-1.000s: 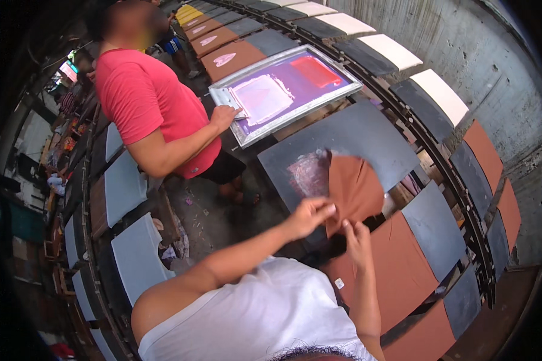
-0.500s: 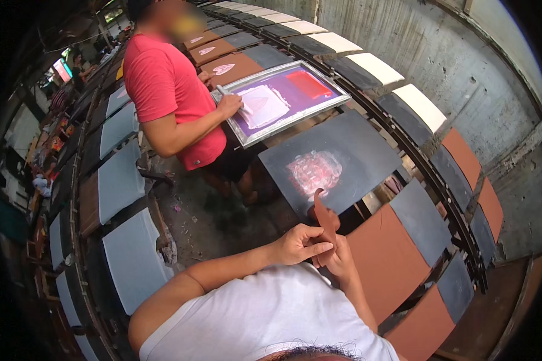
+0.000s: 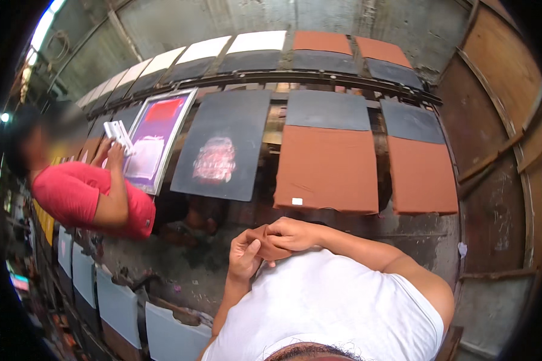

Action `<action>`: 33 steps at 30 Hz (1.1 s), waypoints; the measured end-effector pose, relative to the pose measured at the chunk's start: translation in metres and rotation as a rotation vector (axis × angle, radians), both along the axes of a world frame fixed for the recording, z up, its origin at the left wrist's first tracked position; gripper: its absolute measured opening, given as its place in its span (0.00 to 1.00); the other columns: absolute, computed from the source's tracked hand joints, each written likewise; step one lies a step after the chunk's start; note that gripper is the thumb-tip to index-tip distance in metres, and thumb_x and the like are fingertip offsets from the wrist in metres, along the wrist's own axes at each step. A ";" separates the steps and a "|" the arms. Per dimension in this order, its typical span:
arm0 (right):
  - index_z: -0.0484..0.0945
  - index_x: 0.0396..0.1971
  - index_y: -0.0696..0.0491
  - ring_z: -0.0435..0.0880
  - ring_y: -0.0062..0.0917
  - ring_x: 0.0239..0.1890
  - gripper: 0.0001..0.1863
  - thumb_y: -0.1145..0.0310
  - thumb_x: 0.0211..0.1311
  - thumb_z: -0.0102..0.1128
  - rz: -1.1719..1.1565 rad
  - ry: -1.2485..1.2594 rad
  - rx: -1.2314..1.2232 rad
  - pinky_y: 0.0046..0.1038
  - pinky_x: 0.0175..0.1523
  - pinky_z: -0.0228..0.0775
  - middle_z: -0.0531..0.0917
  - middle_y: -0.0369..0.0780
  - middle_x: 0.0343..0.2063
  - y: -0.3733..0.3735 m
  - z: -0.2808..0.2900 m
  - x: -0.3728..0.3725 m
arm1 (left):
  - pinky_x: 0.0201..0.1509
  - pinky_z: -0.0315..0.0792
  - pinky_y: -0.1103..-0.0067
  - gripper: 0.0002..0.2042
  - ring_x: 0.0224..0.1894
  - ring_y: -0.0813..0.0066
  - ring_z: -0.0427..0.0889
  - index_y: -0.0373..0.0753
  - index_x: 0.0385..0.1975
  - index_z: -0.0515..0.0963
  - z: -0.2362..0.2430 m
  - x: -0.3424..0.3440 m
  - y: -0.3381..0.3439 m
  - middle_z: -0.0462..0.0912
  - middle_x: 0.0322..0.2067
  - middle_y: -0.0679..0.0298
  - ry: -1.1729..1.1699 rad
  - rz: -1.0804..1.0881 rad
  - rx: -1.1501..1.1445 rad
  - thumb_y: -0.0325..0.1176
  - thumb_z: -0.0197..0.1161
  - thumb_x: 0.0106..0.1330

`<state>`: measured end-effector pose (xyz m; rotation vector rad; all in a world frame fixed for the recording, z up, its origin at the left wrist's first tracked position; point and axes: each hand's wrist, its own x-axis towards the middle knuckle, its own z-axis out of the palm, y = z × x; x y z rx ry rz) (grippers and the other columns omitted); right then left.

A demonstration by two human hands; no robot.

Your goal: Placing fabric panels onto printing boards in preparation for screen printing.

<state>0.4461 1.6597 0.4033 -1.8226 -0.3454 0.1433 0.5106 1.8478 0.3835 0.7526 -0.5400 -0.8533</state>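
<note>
Closest to me, my white cotton t-shirt (image 3: 337, 301) fills the lower part of the view, and both my forearms rise from it with the elbows bent, so that my hands meet just in front of my chest. My left hand (image 3: 245, 256) stands upright, fingers curled, its grip closed on a small folded piece of rust-brown cloth (image 3: 270, 245). My right hand (image 3: 294, 233) comes in from the right, wrist bent, fingers folded over the top of the same cloth, its grip also shut on it; the cloth sits bunched between the two hands, mostly hidden by my fingers.

Beyond my hands lies a stained concrete floor (image 3: 174, 271). Past it, on the long tabletop (image 3: 265, 204), a dark grey rectangular pallet with a pink printed patch (image 3: 223, 144) lies beside two rust-brown fabric panels (image 3: 328, 168).

To the left, another person in a red t-shirt (image 3: 81, 198) leans over a framed printing screen with purple and red areas (image 3: 156, 138), one hand (image 3: 114, 153) holding a white squeegee (image 3: 119, 133) at its edge. Farther back, white, grey and brown panels (image 3: 256, 42) run along the wall.
</note>
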 end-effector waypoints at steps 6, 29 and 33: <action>0.81 0.36 0.60 0.84 0.27 0.36 0.19 0.60 0.72 0.46 0.009 0.055 0.134 0.29 0.44 0.74 0.86 0.41 0.32 -0.031 0.006 -0.055 | 0.28 0.84 0.77 0.09 0.33 0.69 0.85 0.29 0.39 0.77 0.017 -0.031 -0.035 0.82 0.38 0.52 -0.243 -0.037 0.174 0.30 0.57 0.71; 0.83 0.27 0.59 0.80 0.18 0.30 0.11 0.71 0.62 0.53 -0.136 0.387 0.326 0.22 0.37 0.71 0.83 0.36 0.24 -0.224 -0.087 -0.258 | 0.47 0.72 0.82 0.10 0.42 0.82 0.78 0.33 0.44 0.77 -0.050 -0.205 -0.254 0.82 0.39 0.66 -0.431 -0.201 0.588 0.34 0.56 0.73; 0.81 0.24 0.59 0.77 0.18 0.30 0.15 0.68 0.67 0.51 -0.090 0.353 0.171 0.23 0.37 0.67 0.81 0.36 0.23 -0.214 -0.098 -0.259 | 0.44 0.69 0.83 0.11 0.37 0.80 0.73 0.35 0.39 0.74 -0.100 -0.204 -0.256 0.74 0.36 0.66 -1.078 0.062 0.473 0.37 0.52 0.74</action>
